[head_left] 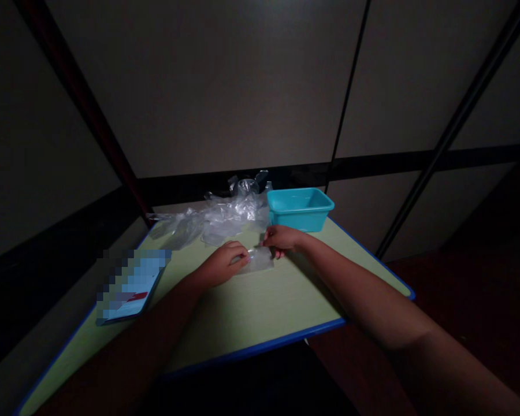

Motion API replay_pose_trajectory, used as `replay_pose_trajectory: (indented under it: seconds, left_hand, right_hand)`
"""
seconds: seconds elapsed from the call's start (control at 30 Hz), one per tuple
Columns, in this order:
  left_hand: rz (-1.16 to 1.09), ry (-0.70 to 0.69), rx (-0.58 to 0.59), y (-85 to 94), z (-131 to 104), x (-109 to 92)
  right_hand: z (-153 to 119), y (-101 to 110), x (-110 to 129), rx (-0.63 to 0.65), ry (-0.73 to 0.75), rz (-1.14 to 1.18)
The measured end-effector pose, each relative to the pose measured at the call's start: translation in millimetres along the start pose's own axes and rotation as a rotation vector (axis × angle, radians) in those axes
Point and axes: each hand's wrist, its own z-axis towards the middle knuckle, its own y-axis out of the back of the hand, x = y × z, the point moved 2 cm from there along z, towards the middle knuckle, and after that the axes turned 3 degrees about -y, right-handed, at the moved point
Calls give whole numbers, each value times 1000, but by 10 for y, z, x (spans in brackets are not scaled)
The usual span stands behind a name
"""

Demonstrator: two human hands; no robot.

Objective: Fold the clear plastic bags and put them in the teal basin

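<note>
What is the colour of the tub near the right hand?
The tub is turquoise, seen best in the head view.

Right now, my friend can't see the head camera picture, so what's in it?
A left hand and a right hand are at a small clear plastic piece on a blue-edged table. Behind are a crumpled plastic pile and a turquoise basin; a partly pixelated flat object lies at left.

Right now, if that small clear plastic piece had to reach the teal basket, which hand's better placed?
Right, likely. The right hand is at the right end of the clear plastic piece, just in front of the teal basket; the left hand is at the other end, farther from the basket.
</note>
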Motion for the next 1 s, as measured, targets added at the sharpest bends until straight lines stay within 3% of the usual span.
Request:
replay_pose_trajectory:
  seconds: [0.4,0.6,0.7,1.0]
  left_hand:
    - [-74,29,-11,-6,2,42]
    - [-221,127,-57,-44,13,46]
    - [-278,172,-74,-63,10,52]
    - [-310,185,-77,-86,6,108]
  right_hand:
    - [-35,53,-31,102,-57,-118]
    - [28,26,-39,50,-5,-180]
    - [32,11,-36,18,5,-155]
    - [2,9,-51,112,-47,51]
